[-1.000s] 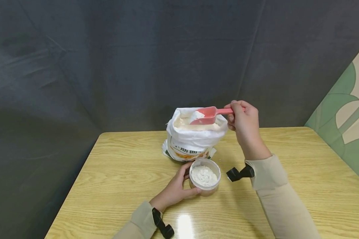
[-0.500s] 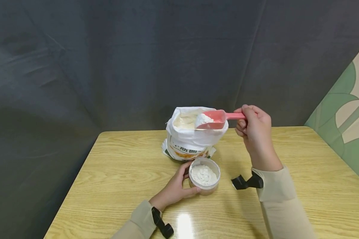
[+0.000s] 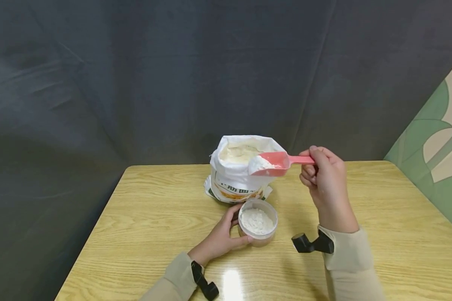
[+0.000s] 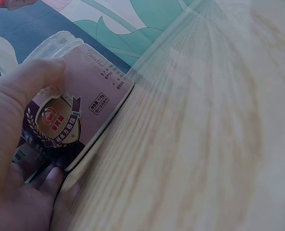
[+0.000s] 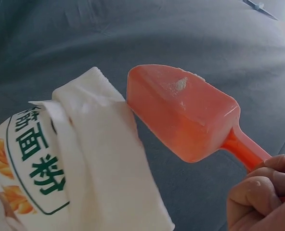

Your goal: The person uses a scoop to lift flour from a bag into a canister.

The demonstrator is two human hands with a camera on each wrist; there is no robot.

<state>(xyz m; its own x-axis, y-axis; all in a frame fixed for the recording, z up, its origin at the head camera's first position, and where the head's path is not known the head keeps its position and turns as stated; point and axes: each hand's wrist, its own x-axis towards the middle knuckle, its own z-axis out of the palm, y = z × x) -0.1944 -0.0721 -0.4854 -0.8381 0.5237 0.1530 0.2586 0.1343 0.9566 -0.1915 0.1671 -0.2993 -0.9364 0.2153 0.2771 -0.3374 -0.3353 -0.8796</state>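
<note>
My right hand (image 3: 328, 179) grips the handle of a pink scoop (image 3: 278, 163), level and heaped with white flour at its front. In the head view the scoop overlaps the near right rim of an open flour bag (image 3: 237, 171), its white top folded down. The right wrist view shows the underside of the scoop (image 5: 181, 110) beside that folded rim. My left hand (image 3: 220, 238) holds a round clear jar (image 3: 260, 240) around its left side, thumb at the front. White flour lies inside the jar. A printed pink and purple label wraps the jar (image 4: 97, 96) in the left wrist view.
The jar and bag stand close together on a wood-grain table (image 3: 154, 217), bag behind jar. A dark cloth (image 3: 211, 75) hangs behind the table. At the right is a panel with green leaf shapes (image 3: 433, 121).
My right hand has drawn the loaded scoop right and toward me, from over the bag's opening to its near right rim. My left hand and the jar have stayed in place.
</note>
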